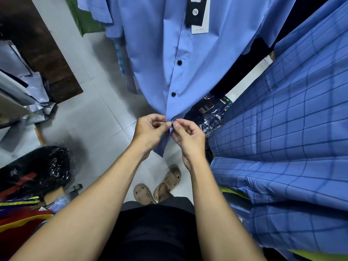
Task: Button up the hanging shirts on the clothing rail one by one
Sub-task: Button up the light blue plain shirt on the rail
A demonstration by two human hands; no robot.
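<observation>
Since the view looks straight down, sandals (165, 185): nearest, side by side on the tiled floor (94, 113), below the hands.
Bag (37, 170): black plastic, near left, on the floor.
Left hand (148, 129): fingers curled; thumb and forefinger pinch the left front edge of the shirt (154, 53) close to its hem.
Right hand (188, 136): curled the same way; thumb and forefinger nip a small dark button (172, 125) at the right front edge. The two hands' fingertips almost meet.
Button state: mostly hidden by fingertips, so I cannot tell if it is through its hole.
Step (judged): lowest button in view, so this shirt looks nearly finished.
Method: keep both edges flat and lightly taut. Bring the hole over the button, tip the button edge-on and push it through. Then tug the fabric gently to seat it, and check the hems sit level so no hole was skipped.
Risk: the cloth hangs free and would likely swing or bunch under a hard pull.
Check shirt (282, 129): right, just beside the plain one, running near to far.
Shirt position: plain blue, centre, hem at the hands, body rising far out of frame. The rail is not in view.
Upper buttons (173, 94): two black ones farther up the front, both closed.
Tag (197, 12): black and white, far, on the chest.
</observation>
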